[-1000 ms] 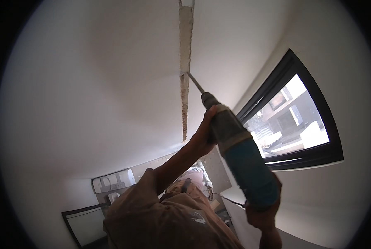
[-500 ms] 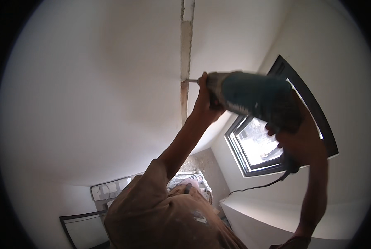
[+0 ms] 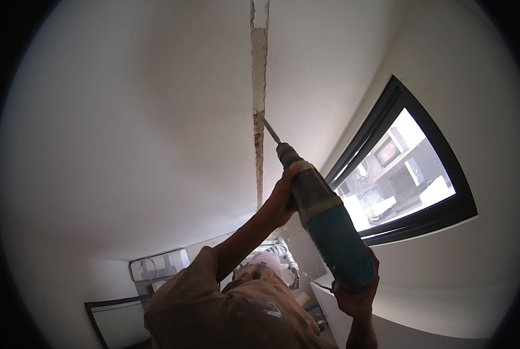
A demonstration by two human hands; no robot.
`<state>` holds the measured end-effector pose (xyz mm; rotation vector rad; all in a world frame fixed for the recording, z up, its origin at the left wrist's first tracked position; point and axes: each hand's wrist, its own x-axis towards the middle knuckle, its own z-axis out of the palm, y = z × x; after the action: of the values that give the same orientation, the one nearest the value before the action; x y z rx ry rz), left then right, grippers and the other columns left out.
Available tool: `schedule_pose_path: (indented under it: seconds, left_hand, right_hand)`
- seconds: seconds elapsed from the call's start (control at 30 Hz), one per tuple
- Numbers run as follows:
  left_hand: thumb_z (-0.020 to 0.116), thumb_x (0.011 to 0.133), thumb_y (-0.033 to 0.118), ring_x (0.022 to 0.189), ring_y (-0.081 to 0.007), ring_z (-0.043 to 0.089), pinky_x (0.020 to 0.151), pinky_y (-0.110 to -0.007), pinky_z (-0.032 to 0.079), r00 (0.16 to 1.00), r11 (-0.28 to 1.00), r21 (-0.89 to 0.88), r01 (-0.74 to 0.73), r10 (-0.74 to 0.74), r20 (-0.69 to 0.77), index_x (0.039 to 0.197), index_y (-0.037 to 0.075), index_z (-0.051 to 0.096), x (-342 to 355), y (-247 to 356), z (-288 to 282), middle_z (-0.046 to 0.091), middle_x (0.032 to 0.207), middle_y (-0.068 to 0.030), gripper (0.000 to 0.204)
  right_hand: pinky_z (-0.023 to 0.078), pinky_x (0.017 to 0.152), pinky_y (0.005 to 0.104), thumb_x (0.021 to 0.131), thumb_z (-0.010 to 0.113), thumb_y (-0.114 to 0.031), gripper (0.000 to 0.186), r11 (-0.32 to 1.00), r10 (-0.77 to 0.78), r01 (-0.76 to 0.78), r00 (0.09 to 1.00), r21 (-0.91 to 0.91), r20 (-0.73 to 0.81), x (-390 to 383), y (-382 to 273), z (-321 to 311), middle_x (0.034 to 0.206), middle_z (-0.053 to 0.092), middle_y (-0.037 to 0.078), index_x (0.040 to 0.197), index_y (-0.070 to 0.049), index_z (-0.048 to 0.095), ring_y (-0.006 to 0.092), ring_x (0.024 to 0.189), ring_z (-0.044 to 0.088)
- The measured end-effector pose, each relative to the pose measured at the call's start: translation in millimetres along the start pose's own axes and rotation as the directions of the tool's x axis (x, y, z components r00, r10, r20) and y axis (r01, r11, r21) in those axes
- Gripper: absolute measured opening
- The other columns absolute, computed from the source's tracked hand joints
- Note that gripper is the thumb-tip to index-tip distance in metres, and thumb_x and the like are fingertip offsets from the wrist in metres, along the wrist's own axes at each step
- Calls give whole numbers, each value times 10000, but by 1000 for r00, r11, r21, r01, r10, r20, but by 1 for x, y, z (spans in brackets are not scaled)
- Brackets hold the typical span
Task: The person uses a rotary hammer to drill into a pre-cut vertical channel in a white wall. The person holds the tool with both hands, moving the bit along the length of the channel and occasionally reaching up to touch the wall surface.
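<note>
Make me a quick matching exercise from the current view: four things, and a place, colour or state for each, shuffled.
1. left hand
2. bit
3. window frame
4. right hand

A. black, toward the picture's right
B. at the power tool's rear end
C. tip at the rough groove
D. around the power tool's front part

Pairs: 1-D, 2-C, 3-A, 4-B

At three o'clock, a bright, slanting black-framed window (image 3: 411, 168). Between seven and eight o'clock, a dark-framed pane (image 3: 120, 323), perhaps a mirror; closer to centre, a pale rectangular panel (image 3: 175, 262).
</note>
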<state>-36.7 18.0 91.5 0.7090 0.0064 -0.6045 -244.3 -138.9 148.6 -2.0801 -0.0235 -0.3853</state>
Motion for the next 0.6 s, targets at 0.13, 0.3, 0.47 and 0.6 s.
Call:
schedule_pose_path:
  seconds: [0.13,0.3,0.47,0.6]
  left_hand:
    - [516,854,612,1070,-205,548,980,-381,433,1000,1000,20,-3,2,29,1216,66,447,-3,3,-4,541,1116,-88,659]
    - [538,848,602,1089,-202,544,954,-402,446,998,1000,-21,15,-14,57,1227,85,430,3,8,-12,544,1140,-82,650]
    - [536,860,584,1082,-193,544,976,-378,438,994,992,-123,-8,21,106,1209,93,435,6,20,-15,539,1124,-79,611]
    - [489,863,623,1009,-187,581,940,-372,477,990,982,-177,-68,88,111,1165,90,480,11,31,4,567,1040,-62,612]
  right_hand:
    - [513,828,356,588,624,-30,837,1000,-14,14,1000,17,-23,-6,8,10,1019,634,199,1347,60,283,264,936,654]
    - [509,837,364,601,662,-51,846,983,-21,21,1000,-181,5,-1,-1,15,1044,627,204,1347,54,277,280,964,645]
    - [508,842,363,600,659,-57,852,978,-42,59,995,-202,86,20,-27,7,1050,624,206,1350,52,270,285,976,643]
    - [494,874,367,570,633,-41,868,964,-16,53,989,-259,144,46,-52,-10,1098,594,228,1350,60,267,303,1027,618]
